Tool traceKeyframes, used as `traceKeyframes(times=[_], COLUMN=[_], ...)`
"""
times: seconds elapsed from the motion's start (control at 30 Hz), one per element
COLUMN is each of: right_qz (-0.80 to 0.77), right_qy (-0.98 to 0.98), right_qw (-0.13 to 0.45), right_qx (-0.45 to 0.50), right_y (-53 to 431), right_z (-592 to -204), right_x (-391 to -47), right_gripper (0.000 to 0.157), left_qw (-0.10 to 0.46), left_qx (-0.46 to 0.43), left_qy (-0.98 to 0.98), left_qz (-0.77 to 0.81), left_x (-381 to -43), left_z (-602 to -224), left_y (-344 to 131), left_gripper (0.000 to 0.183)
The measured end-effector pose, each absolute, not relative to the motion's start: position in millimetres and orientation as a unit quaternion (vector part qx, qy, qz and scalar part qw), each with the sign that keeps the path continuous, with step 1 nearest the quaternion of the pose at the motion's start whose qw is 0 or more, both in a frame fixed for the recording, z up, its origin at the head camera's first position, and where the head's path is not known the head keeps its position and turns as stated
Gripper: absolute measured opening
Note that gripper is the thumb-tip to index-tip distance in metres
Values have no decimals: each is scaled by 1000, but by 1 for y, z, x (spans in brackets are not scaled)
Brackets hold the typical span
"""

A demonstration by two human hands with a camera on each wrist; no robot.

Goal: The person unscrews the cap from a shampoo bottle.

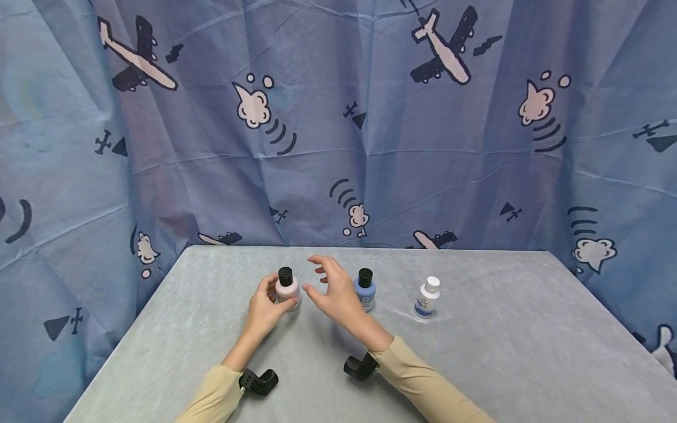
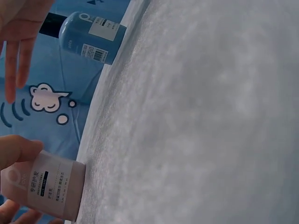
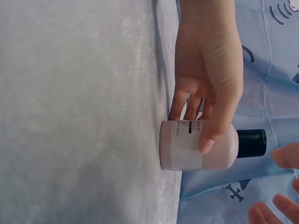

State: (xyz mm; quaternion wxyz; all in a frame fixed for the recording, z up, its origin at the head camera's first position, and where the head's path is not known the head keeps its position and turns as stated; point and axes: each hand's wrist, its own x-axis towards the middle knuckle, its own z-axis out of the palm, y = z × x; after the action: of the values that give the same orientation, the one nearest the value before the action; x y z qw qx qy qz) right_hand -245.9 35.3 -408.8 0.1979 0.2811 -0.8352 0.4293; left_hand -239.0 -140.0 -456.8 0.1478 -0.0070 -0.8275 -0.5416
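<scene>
A pale pink bottle [image 1: 288,291] with a black cap stands upright on the table at centre left. My left hand [image 1: 266,309] grips it from the left, thumb across the front and fingers behind, as the right wrist view also shows on the pink bottle [image 3: 187,151]. To its right my right hand [image 1: 337,296] is raised with fingers spread and slightly bent, holding nothing. Its fingertips are near the black cap [image 3: 252,143]. Behind the right hand stands a blue bottle [image 1: 368,294] with a black cap, partly hidden by that hand.
A small white bottle [image 1: 426,298] with a white cap and blue label stands right of the blue one. The grey cloth-covered table [image 1: 502,346] ends at a blue curtain [image 1: 328,129] printed with planes and clouds. Black wrist cameras [image 1: 259,382] sit on both wrists.
</scene>
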Motion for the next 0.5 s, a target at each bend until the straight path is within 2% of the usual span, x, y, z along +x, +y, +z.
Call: traceKeyframes(times=[0.5], right_qz=[452], right_qy=[-833], right_qw=[174], right_qx=[265], right_y=[31], right_z=[-414], right_x=[-251], right_gripper=[52], left_qw=[169], left_qx=[12], left_qy=[-827], left_qz=[-535], left_x=[-238], left_z=[-456], left_y=[-134], left_gripper=[56])
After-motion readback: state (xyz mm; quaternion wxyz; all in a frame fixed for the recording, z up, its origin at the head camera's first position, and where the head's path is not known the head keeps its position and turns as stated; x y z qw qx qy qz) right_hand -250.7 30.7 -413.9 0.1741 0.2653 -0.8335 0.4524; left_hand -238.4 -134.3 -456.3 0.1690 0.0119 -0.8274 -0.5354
